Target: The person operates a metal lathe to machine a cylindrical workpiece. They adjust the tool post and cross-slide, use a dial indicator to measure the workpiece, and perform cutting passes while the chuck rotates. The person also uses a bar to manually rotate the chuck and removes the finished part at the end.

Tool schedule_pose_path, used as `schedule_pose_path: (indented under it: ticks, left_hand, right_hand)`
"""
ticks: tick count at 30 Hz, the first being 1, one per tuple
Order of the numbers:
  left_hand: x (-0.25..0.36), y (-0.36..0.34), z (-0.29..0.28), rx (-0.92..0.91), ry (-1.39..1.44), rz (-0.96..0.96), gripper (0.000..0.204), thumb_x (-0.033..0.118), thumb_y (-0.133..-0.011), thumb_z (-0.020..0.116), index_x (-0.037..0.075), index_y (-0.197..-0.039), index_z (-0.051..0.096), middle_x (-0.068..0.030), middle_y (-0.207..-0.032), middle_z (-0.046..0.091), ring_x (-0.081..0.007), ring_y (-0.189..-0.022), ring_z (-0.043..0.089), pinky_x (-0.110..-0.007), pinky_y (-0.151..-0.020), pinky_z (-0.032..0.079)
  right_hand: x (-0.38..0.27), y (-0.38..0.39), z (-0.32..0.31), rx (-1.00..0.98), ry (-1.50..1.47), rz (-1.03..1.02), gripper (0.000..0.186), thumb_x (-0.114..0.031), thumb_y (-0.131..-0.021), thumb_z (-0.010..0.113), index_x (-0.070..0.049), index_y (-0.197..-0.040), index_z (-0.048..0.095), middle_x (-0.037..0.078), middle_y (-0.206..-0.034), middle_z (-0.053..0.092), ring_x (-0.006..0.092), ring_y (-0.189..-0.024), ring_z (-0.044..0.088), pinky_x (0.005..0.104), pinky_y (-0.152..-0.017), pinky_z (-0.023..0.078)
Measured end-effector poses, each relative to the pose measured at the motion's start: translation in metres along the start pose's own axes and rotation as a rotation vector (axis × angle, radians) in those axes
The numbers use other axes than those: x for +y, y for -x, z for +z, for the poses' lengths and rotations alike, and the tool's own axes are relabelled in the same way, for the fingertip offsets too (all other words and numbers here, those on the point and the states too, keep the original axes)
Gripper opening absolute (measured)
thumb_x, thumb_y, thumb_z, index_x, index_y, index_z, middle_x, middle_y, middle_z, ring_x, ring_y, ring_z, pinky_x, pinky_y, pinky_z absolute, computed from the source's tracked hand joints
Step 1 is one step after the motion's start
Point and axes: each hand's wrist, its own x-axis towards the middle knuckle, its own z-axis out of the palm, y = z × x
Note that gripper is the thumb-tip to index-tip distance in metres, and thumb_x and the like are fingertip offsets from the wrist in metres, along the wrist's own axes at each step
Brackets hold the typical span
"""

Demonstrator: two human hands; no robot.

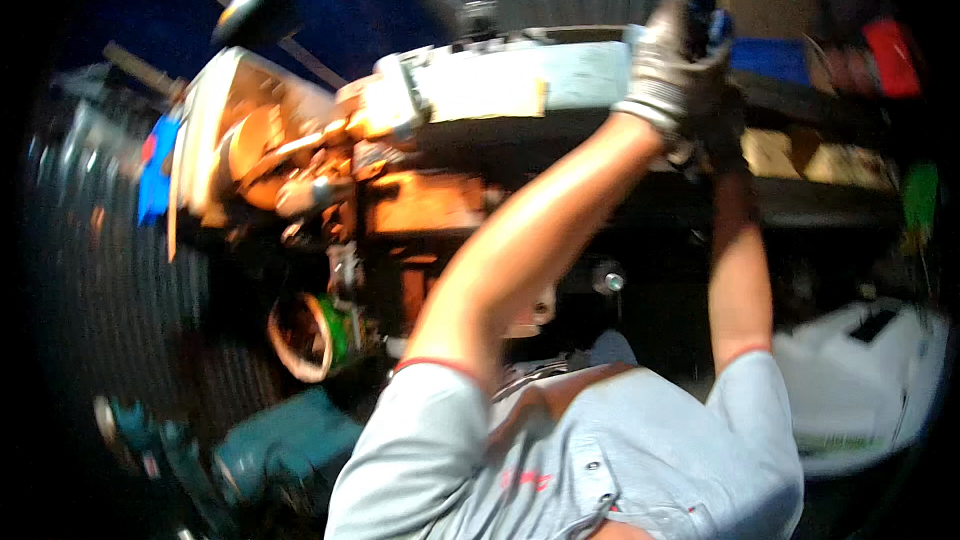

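Both arms stretch forward to the right of centre, and the picture is smeared by motion. My left hand (668, 65), in a pale knitted glove with darker fingers, is raised at the right end of a long whitish panel (585, 75). Its fingers are bent around or against something dark and blue that I cannot make out. Just below and beside it is my right hand (722, 130), gloved and in deep shadow, close to the left wrist. Whether the right fingers grip anything is hidden.
A lathe-like machine with a round orange-lit part (255, 155) stands at left. Below it is a green-sided round container (340, 330). Teal machine parts (285, 440) lie lower left. At right are a cardboard box (768, 2), a red object (890, 58) and a white bag (850, 370).
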Motion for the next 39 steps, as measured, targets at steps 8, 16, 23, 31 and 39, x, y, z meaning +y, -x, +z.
schedule_pose_path:
  ticks: [8,16,23,31,39]
  left_hand:
    - [0.011,0.007,-0.011,0.007,0.017,-0.057,0.035,0.022,-0.077,0.078,0.006,-0.101,0.056,-0.0108,-0.083,0.068,-0.0175,-0.078,0.068,-0.031,-0.065,0.053]
    - [-0.002,0.001,-0.006,-0.034,-0.129,-0.095,0.034,0.02,-0.076,0.075,0.005,-0.098,0.054,-0.0162,-0.081,0.065,-0.0252,-0.077,0.068,-0.035,-0.061,0.054]
    - [0.011,-0.018,0.0,0.095,-0.154,-0.101,0.013,0.012,-0.08,0.069,0.001,-0.084,0.064,-0.0084,-0.072,0.068,-0.0176,-0.066,0.064,-0.029,-0.06,0.049]
    - [-0.024,-0.025,-0.033,-0.012,-0.284,0.065,0.015,0.013,-0.082,0.064,0.003,-0.092,0.061,-0.0082,-0.083,0.065,-0.0173,-0.075,0.06,-0.031,-0.067,0.048]
    - [-0.192,-0.142,0.013,-1.086,-1.14,-0.034,0.023,0.017,-0.086,0.059,0.004,-0.105,0.056,-0.0093,-0.098,0.061,-0.0204,-0.089,0.058,-0.033,-0.077,0.046]
  right_hand:
    - [-0.057,-0.04,0.033,0.313,-0.261,0.344,0.055,-0.031,-0.096,0.054,-0.002,-0.138,0.035,0.014,-0.134,0.047,0.0248,-0.124,0.046,0.0357,-0.104,0.037]
    - [-0.071,-0.031,0.037,0.175,0.119,-0.182,0.05,-0.041,-0.095,0.052,0.0,-0.125,0.049,0.017,-0.118,0.057,0.0266,-0.11,0.056,0.0383,-0.093,0.044]
    - [-0.062,-0.056,0.041,0.262,-0.029,-0.062,0.047,-0.041,-0.08,0.069,-0.003,-0.107,0.061,0.011,-0.095,0.062,0.0208,-0.09,0.059,0.0359,-0.081,0.047]
    - [-0.095,-0.069,0.051,0.216,0.116,0.315,0.042,-0.023,-0.083,0.069,0.0,-0.116,0.056,0.01,-0.077,0.063,0.0211,-0.075,0.061,0.036,-0.068,0.048]
    - [-0.109,-0.044,0.035,0.322,0.009,0.174,0.019,-0.014,-0.077,0.055,0.002,-0.08,0.066,0.027,-0.078,0.064,0.0377,-0.076,0.067,0.0442,-0.072,0.053]
